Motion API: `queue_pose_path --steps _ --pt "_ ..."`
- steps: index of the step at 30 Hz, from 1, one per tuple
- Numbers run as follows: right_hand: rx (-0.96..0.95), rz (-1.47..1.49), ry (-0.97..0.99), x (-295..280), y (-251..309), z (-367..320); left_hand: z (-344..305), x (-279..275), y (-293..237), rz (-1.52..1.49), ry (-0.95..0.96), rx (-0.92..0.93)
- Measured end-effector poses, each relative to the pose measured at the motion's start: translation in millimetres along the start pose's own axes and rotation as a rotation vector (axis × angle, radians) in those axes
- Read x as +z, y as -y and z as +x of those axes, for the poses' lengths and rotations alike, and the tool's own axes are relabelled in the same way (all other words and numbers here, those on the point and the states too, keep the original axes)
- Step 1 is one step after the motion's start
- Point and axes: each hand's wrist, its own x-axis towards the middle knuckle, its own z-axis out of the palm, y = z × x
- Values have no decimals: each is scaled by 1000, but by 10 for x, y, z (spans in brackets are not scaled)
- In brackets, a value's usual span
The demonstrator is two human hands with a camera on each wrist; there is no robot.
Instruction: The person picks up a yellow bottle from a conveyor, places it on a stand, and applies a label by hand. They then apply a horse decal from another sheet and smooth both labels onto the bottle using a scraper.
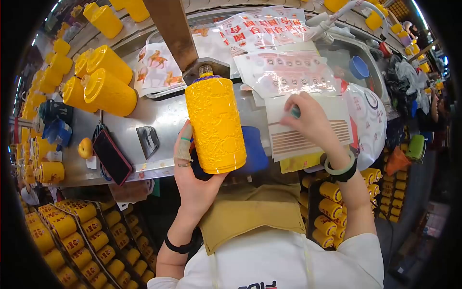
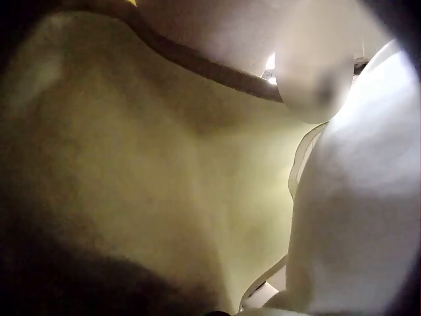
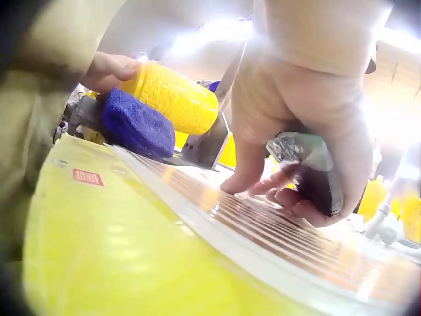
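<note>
My left hand grips a yellow embossed bottle around its lower end, one finger wrapped in beige tape; the bottle stands nearly upright over the metal table's front edge. Over a white sheet with thin brown strips is my right hand, its fingers curled round a small dark, teal-edged object. In the right wrist view the fingertips of the right hand meet the striped sheet. The left wrist view shows mostly blurred fabric; neither the left hand's fingers nor the bottle can be made out there.
A blue cloth lies behind the bottle. Several yellow bottles, a phone and a small dark-edged piece are at the left. Printed sheets lie at the back, beside a sink with a blue cup. A brown post rises behind.
</note>
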Motion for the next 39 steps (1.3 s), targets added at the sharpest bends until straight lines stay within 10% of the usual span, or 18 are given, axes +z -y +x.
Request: queue_pose_path --steps 6,21,37,39 --pt "-433 -4 269 -85 -11 346 -60 -7 7 -46 11 -44" --pt "-598 -185 286 -31 28 423 -81 12 68 -65 -107 -81" --pt "-501 41 312 -61 217 441 -91 24 70 -232 -134 -126" --pt "-196 213 312 -143 379 284 -83 12 56 -193 -125 -143"
